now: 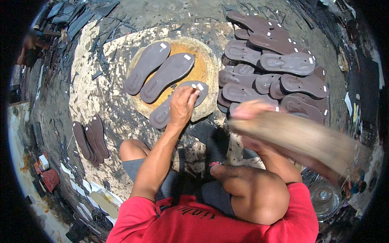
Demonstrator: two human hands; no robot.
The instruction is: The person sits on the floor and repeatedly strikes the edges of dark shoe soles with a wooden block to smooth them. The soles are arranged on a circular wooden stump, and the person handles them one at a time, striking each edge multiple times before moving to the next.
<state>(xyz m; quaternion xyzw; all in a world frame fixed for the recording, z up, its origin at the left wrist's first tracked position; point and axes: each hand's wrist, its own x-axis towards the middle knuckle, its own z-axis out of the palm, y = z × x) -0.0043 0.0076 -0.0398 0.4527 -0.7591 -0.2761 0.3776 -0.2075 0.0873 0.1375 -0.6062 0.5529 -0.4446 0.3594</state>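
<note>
My left hand (pixel 184 106) is closed in a pinch over the toe end of a grey-brown shoe sole (pixel 161 116). Between its fingertips shows a small rod (pixel 194 86) with a bright end; its lower part is hidden. My right hand (pixel 256 145) wraps round a thick wooden block (pixel 291 135), raised to the right and smeared by motion. Two more soles, one at the far left (pixel 146 67) and one in the middle (pixel 168 77), lie side by side beyond my left hand. All three rest on a round, yellowish work block (pixel 208 60), with white tags near their toes.
Many brown soles (pixel 287 64) are heaped in overlapping rows at the right. Several darker soles (pixel 91 139) lie at the left on a stained pale sheet (pixel 115 133). Dark scraps (pixel 77 22) litter the far left. A clear round dish (pixel 322 198) sits at the lower right.
</note>
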